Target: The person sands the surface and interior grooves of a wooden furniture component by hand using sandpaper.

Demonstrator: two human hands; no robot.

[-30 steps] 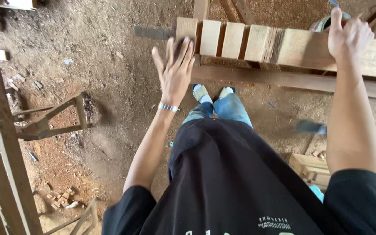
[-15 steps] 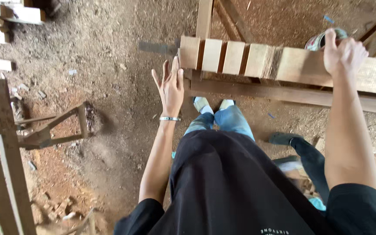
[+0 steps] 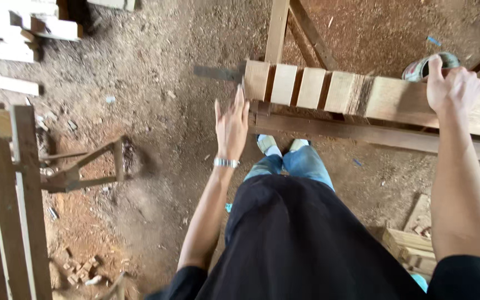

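A long wooden frame with several short slats (image 3: 312, 88) lies across a beam in front of me, above the dirt floor. My left hand (image 3: 231, 123) is stretched out flat with fingers together, just beside the frame's left end, holding nothing. My right hand (image 3: 452, 89) rests on the top edge of the wide plank (image 3: 406, 103) at the right part of the frame, fingers curled over its far side. A silver bracelet (image 3: 226, 162) sits on my left wrist. My feet in light shoes (image 3: 281, 145) stand under the frame.
A metal can (image 3: 420, 68) lies behind the plank near my right hand. A wooden rack (image 3: 12, 200) stands at the left, a small wooden stand (image 3: 84, 166) beside it. Cut planks (image 3: 18, 33) lie at top left, wood offcuts (image 3: 412, 244) at lower right.
My left hand has closed its spread fingers and moved nearer the frame's left end. My right hand has settled onto the plank's edge. A person's dark leg at the right is gone from view.
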